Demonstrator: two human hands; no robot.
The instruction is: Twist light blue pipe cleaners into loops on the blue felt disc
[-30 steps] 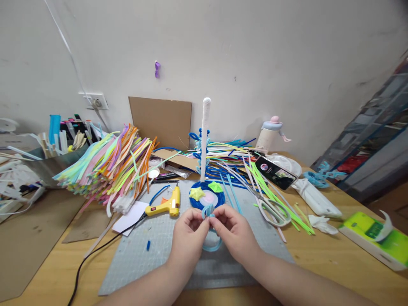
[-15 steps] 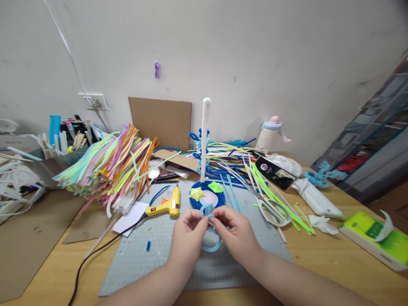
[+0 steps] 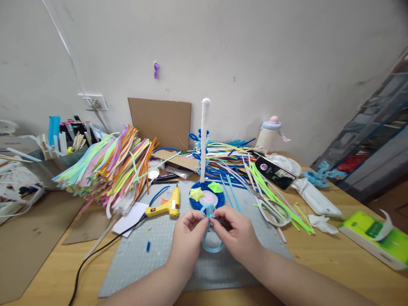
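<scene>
A looped light-blue pipe cleaner [image 3: 212,248] is pinched between my two hands over the cutting mat. My left hand [image 3: 188,231] grips it from the left with thumb and fingers closed. From the right, my right hand [image 3: 235,229] pinches the same piece, fingertips nearly touching the left ones. Small loops stick up above the fingertips and a bigger loop hangs below. Just behind the hands lies a round dark-blue base [image 3: 194,204] bearing a yellow star [image 3: 196,194] and a green piece [image 3: 216,187]. A white upright stick [image 3: 204,140] rises behind it.
A yellow glue gun [image 3: 165,207] rests on the grey mat [image 3: 134,267], its black cord running left. Scissors [image 3: 274,212] and green pipe cleaners [image 3: 295,214] lie right, beside a phone [image 3: 276,172]. A large pipe-cleaner bundle [image 3: 108,170] sits left; a bottle [image 3: 268,135] stands behind.
Both hands stay at nearly the same spot, still pinching the light-blue pipe cleaner. The right fingers have shifted slightly, and the lower loop looks a little wider.
</scene>
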